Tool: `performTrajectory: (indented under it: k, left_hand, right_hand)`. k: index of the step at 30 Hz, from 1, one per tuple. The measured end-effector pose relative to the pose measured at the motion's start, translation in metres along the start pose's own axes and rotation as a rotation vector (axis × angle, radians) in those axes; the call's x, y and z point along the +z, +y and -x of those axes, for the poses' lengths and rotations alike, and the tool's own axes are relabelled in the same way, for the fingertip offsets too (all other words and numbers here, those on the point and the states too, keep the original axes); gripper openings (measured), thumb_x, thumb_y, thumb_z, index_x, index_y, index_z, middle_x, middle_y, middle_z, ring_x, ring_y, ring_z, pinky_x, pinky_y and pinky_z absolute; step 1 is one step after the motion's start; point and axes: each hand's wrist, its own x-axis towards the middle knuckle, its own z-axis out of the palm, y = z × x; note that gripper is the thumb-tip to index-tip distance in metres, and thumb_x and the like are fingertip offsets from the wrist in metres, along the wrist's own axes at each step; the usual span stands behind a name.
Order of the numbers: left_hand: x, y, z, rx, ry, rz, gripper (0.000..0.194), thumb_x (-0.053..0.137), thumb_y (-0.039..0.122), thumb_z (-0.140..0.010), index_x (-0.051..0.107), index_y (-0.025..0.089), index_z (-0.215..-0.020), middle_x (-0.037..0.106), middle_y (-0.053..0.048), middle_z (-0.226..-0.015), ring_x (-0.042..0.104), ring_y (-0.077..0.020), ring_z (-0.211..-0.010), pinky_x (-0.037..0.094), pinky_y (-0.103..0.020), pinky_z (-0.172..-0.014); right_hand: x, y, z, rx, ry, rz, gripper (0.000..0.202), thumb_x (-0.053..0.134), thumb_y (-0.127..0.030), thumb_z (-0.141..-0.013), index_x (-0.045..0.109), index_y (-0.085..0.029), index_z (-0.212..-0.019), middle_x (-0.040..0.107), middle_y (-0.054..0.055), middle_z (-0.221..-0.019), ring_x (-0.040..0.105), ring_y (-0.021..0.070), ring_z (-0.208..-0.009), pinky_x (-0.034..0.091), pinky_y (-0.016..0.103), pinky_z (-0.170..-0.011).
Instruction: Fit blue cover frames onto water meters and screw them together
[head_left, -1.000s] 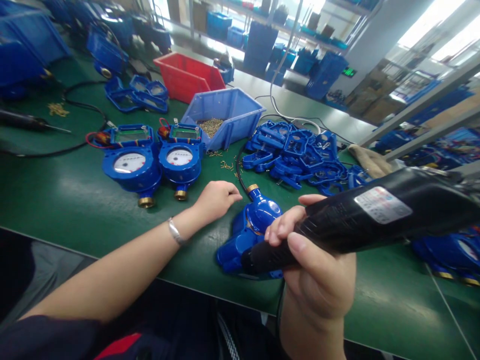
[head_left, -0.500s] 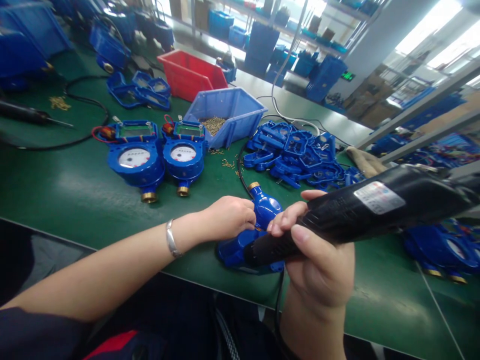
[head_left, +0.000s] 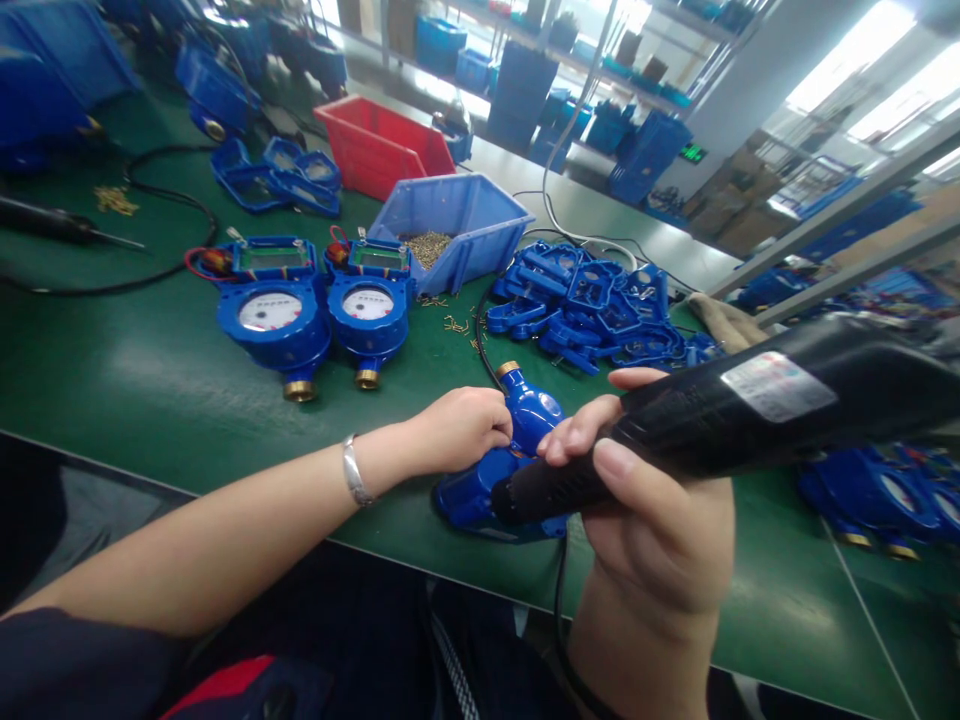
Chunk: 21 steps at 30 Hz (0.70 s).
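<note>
In front of me on the green bench lies a blue water meter [head_left: 534, 408] with a brass threaded end pointing away. My left hand [head_left: 471, 428] is closed against its left side, with the fingertips partly hidden. My right hand [head_left: 652, 510] grips a black electric screwdriver [head_left: 697, 410], held slanting above the meter. Its nose points down to the left over the meter's near blue housing, and the tip is out of sight. Two more water meters [head_left: 271, 315] with white dials and exposed circuit boards stand to the left.
A light blue bin [head_left: 480, 235] holds small brass screws, some spilled beside it. A red bin [head_left: 382, 150] stands behind. Blue covers [head_left: 592, 310] are heaped right of centre. Another screwdriver [head_left: 52, 222] lies at far left; more meters [head_left: 892, 500] sit at right.
My right hand and the screwdriver have shifted slightly to the right, uncovering more of the meter's near housing. My left hand stays at the meter.
</note>
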Motion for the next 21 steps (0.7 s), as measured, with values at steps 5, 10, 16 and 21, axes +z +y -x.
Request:
performTrajectory:
  k: [5,10,16,21]
  left_hand:
    - [-0.004,0.0,0.001,0.055,-0.071,-0.012,0.015,0.057,0.014,-0.08,0.071,0.017,-0.075,0.065,-0.003,-0.079,0.06,-0.0145,-0.075,0.046,-0.024,-0.073]
    - [-0.014,-0.004,0.009,0.093,-0.159,0.012,0.022,0.052,0.022,-0.086,0.072,0.017,-0.078,0.064,-0.003,-0.079,0.06,-0.0141,-0.076,0.046,-0.023,-0.073]
    - [0.003,-0.013,0.036,-0.272,0.035,0.292,0.055,0.059,0.044,-0.078,0.051,0.019,-0.126,0.06,-0.01,-0.108,0.058,-0.0216,-0.095,0.047,-0.033,-0.083]
    - [0.026,-0.007,0.048,-0.617,-0.088,0.905,0.082,0.063,0.057,-0.068,0.04,0.011,-0.132,0.061,-0.017,-0.12,0.06,-0.0266,-0.105,0.048,-0.036,-0.089]
  right_hand:
    - [-0.002,-0.022,-0.003,-0.099,0.059,0.009,0.032,0.059,-0.012,-0.067,0.057,-0.018,-0.098,0.06,-0.001,-0.063,0.056,0.0152,-0.055,0.049,0.034,-0.058]
    - [-0.007,-0.039,-0.012,-0.299,0.235,0.014,0.027,0.049,-0.006,-0.066,0.063,-0.013,-0.088,0.058,0.0,-0.056,0.053,0.0128,-0.052,0.046,0.029,-0.055]
    - [-0.007,-0.023,-0.027,-0.352,0.38,0.033,0.025,0.057,-0.007,-0.062,0.058,-0.013,-0.086,0.061,-0.002,-0.054,0.053,0.0137,-0.048,0.046,0.03,-0.053]
    - [0.001,-0.008,-0.038,-0.283,0.385,0.02,0.028,0.062,-0.006,-0.059,0.055,-0.015,-0.084,0.06,-0.004,-0.054,0.056,0.0131,-0.046,0.047,0.029,-0.052]
